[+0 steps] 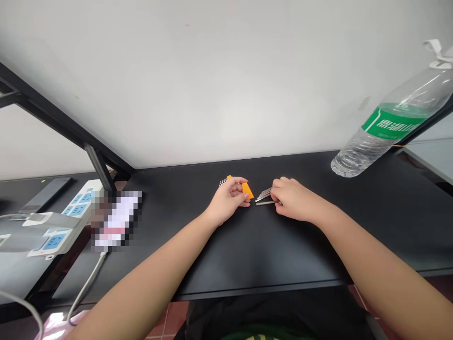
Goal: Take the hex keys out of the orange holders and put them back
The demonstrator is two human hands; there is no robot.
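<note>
Head view, the only one. Both my hands are over the black tabletop (258, 264), near its middle, just apart from each other. My left hand (226, 202) is curled closed, thumb and fingers around an orange holder (247, 190). One orange end shows at my fingertips, a smaller orange bit past my knuckles, with a few thin rod tips (222, 182) sticking out on that far side.

My right hand (293, 198) is nearly closed, fingertips pinching a fanned bunch of thin metal rods (264, 194). Rods point left toward the holder, small gap between. One rod (265, 203) sits a bit apart, nearer me; can't tell if it's gripped or just lying there. Can't tell either if the bunch is lifted or resting on the top.

Right back: clear bottle, green label (394, 122), slanting in view, base on the tabletop. Left: pixelated phone-like item (118, 219), white cable (87, 283) running from its near end. Farther left: white power strip (79, 208) with blue socket faces, grey plugs (58, 220) in it, dark flat slab (46, 194) behind. Pale wall (226, 94) at back.
</note>
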